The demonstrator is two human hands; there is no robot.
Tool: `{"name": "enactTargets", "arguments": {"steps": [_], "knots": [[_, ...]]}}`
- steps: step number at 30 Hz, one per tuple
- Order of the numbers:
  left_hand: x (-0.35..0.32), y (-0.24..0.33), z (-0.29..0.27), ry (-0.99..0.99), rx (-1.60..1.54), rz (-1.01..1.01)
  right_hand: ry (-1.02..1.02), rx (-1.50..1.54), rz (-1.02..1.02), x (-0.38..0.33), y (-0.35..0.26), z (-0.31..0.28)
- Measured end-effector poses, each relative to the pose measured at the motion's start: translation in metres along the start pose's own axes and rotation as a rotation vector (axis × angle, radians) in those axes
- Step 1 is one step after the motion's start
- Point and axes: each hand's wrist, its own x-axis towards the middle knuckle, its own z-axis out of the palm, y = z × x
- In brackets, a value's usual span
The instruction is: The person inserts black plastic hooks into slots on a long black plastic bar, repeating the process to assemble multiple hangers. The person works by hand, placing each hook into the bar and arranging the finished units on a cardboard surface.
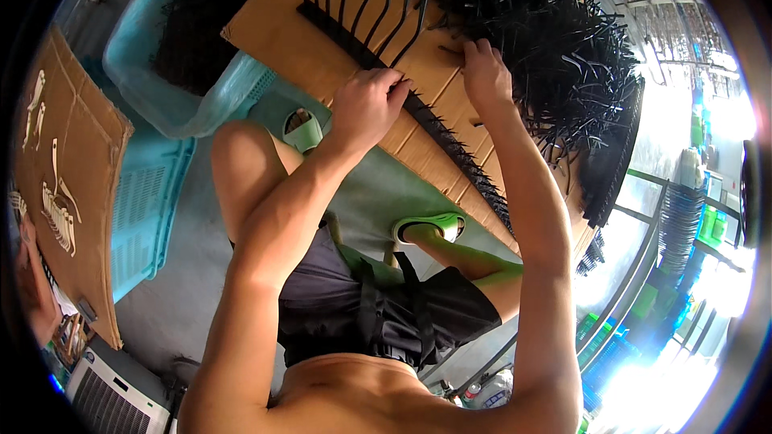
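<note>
Blk strip (439, 132) is pinched in L hand (367, 108); R hand (487, 80) is placed nr blk pile (555, 40), grip can't be told.

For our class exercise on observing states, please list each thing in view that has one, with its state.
Black strip: long prongs on far part, short spikes on near part
Black heap: loose, tangled
Left hand: fingers closed on the strip
Right hand: beside the heap, grip unclear
Blue liner: open, dark material inside
Green sandals: worn
</note>
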Motion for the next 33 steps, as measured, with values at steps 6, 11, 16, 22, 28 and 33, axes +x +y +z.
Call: {"name": "enactTargets", "arguments": {"steps": [6, 11, 16, 22, 28, 33], "knots": [[0.001, 0.004, -0.001, -0.022, -0.009, -0.056, -0.147, -0.114, -0.03, 0.0, 0.003, 0.0], [0.001, 0.004, 0.0, 0.05, -0.054, 0.008, -0.223, -0.161, 0.082, -0.002, 0.002, -0.002], [0.0, 0.005, 0.002, 0.014, -0.025, -0.051, -0.141, 0.056, 0.006, 0.009, -0.004, -0.028], [0.003, 0.001, 0.001, 0.058, 0.023, 0.062, 0.026, 1.301, 0.354, -0.023, -0.06, -0.048], [0.002, 0.002, 0.001, 0.062, 0.026, 0.078, 0.151, 1.435, 0.436, -0.037, -0.092, -0.044], [0.003, 0.001, 0.004, 0.069, -0.006, 0.069, 0.185, 1.272, 0.413, -0.039, -0.093, -0.039]]}}
